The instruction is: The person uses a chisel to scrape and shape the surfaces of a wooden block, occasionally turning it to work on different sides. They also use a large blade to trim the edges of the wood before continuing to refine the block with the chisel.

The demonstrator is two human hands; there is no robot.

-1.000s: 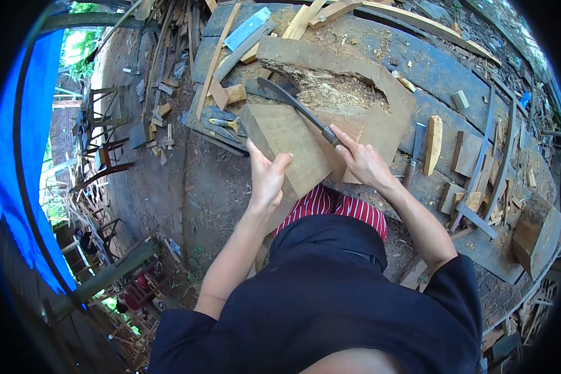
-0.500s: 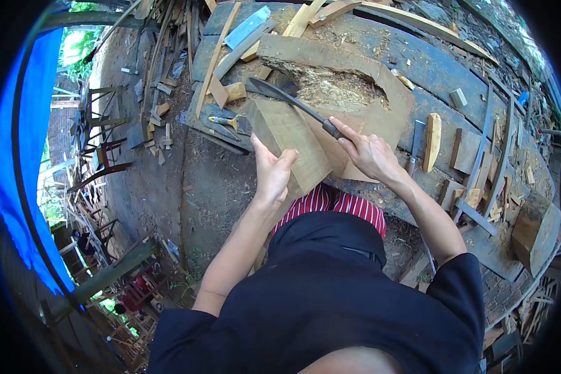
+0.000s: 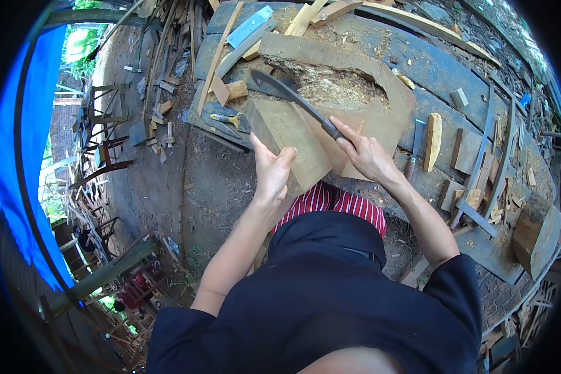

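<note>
My right hand [image 3: 369, 151] is closed around the handle of a machete [image 3: 293, 95] with a long dark blade, hooked at its tip. The blade points to the upper left and crosses above the top end of a wooden block [image 3: 290, 143]. That block is thick and flat-sided, tilted in front of my body. My left hand [image 3: 272, 168] grips its left edge, thumb on the near face and fingers partly hidden behind. Right behind the block lies a big wooden slab [image 3: 389, 118] with a rough, hollowed middle full of chips.
Yellow-handled pliers [image 3: 225, 118] lie left of the block on the workbench [image 3: 433, 71]. To the right are a pale wood piece [image 3: 432, 142], a narrow-bladed tool [image 3: 416, 146], a frame saw [image 3: 480, 168] and a large block [image 3: 535, 234]. A blue tarp [image 3: 19, 156] hangs far left.
The machete's tip has risen slightly and shifted a little to the right. Both hands keep their grips, and the block stays nearly in place.
</note>
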